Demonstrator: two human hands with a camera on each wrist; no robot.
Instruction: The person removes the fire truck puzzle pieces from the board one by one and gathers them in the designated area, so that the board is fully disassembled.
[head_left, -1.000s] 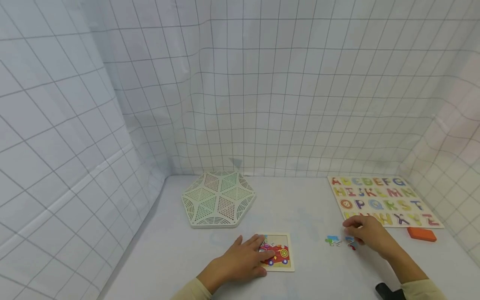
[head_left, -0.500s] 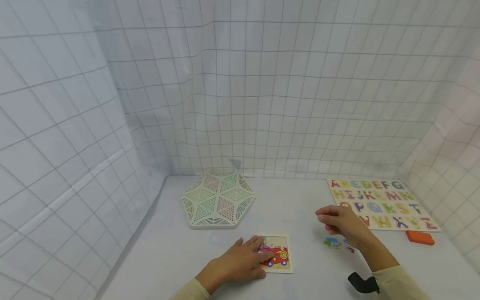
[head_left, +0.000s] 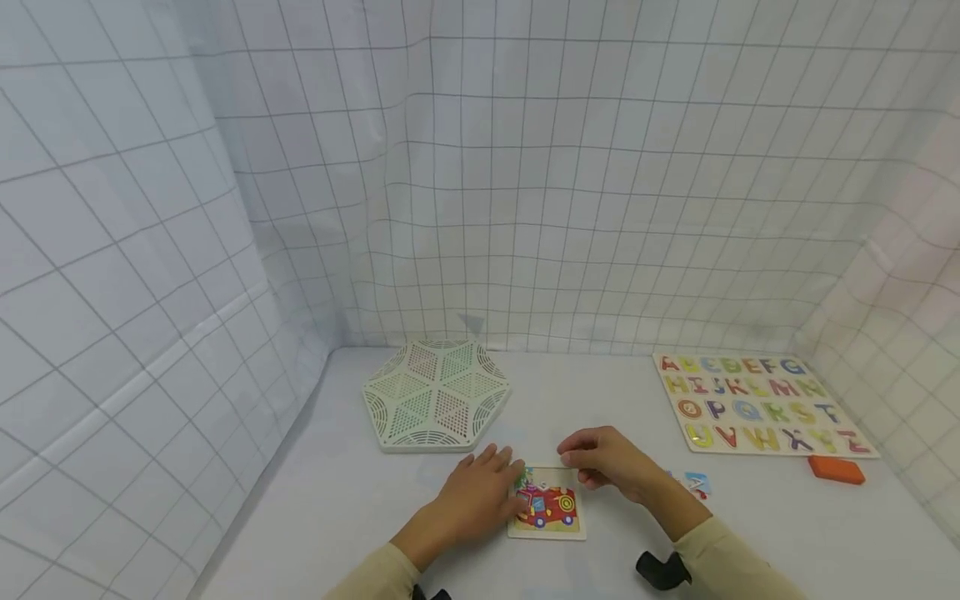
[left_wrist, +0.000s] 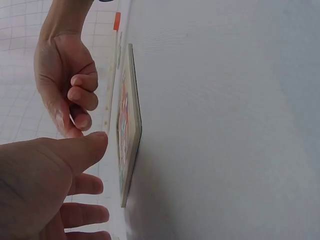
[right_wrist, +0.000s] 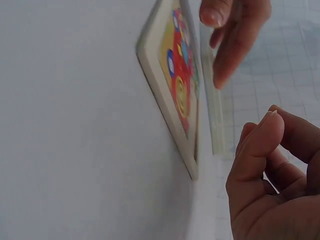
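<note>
A small framed jigsaw puzzle with a red vehicle picture lies flat on the table; bare wood shows along its upper part. My left hand is over its left side, fingers spread and fairly straight, covering part of the picture. Off the puzzle's upper right corner hovers my right hand. Its thumb and index fingertips meet in the right wrist view, with the other fingers curled; I see nothing between them, though a small thing could be hidden. Loose puzzle pieces lie behind the right forearm, partly covered.
A pale hexagonal perforated board lies at the back left. To the right are an alphabet puzzle board and an orange block. White gridded curtains enclose the table's back and sides.
My right hand has moved left from the loose pieces to the puzzle's upper right corner. My left hand has shifted slightly up and left, uncovering more of the picture.
</note>
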